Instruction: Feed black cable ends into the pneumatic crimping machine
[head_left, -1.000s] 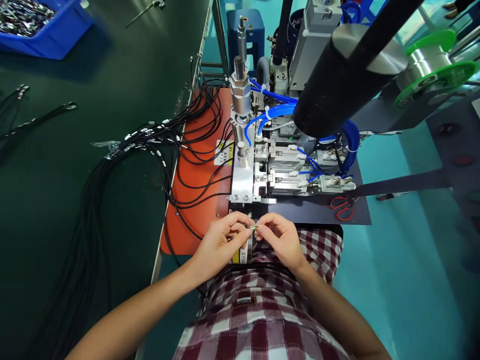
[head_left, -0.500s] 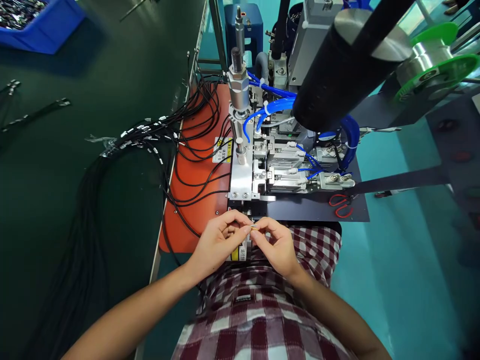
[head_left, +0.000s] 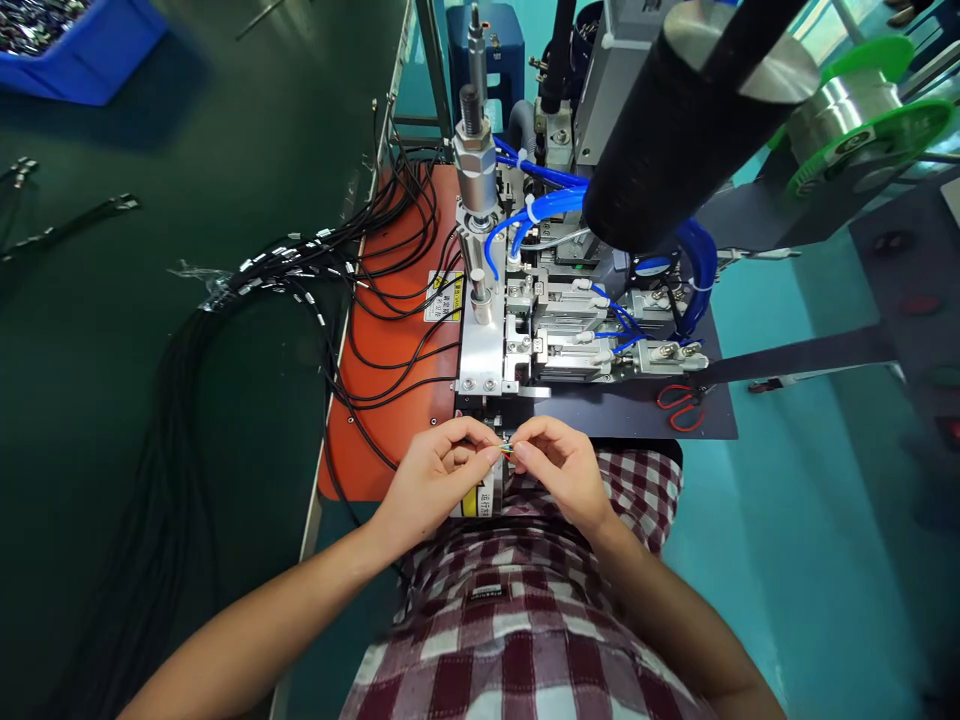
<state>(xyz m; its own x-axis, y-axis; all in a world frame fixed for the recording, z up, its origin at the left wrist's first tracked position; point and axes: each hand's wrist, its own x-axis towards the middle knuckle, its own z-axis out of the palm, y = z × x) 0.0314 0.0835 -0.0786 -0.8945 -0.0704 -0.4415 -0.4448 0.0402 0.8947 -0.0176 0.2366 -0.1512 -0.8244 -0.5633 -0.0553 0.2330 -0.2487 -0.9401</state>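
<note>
My left hand (head_left: 431, 478) and my right hand (head_left: 559, 468) meet fingertip to fingertip just in front of a small bench machine (head_left: 525, 330). Between them they pinch the thin coloured wire ends (head_left: 506, 449) of a black cable, which show green, yellow and red. The rest of that cable runs under my left hand and is mostly hidden. Both hands hover over my checked shirt, close to the machine's front edge and its yellow label (head_left: 480, 497).
A bundle of black cables (head_left: 247, 300) with metal tips lies across the dark green table and the orange mat (head_left: 390, 400). Red scissors (head_left: 679, 405) lie right of the machine. A blue bin (head_left: 82, 45) stands far left. A green-flanged wire spool (head_left: 862, 130) sits upper right.
Both hands have shifted slightly up toward the machine, and the fingertips have closed tighter around the wire ends. The view has tilted a little.
</note>
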